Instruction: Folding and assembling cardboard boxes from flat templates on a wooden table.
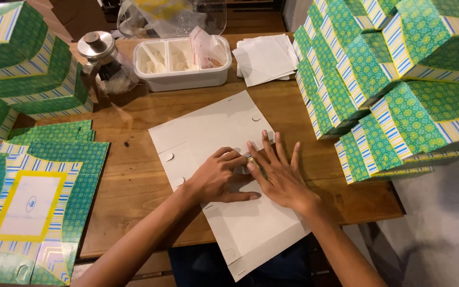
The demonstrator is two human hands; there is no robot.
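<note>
A flat, unfolded cardboard box blank [213, 130] lies plain grey side up on the wooden table [134, 180], reaching past the near edge. My left hand [221, 178] presses down on its middle, fingers curled over a folded flap. My right hand [280, 175] lies flat beside it, fingers spread, fingertips on the same flap, where a strip of green and yellow print shows. The two hands touch at the fold.
Stacks of folded green patterned boxes [394, 79] fill the right side, more [22, 58] stand at far left. Flat printed blanks [33, 207] lie at near left. At the back: a white divided container [184, 61], a glass jar [104, 64], white paper sheets [265, 57].
</note>
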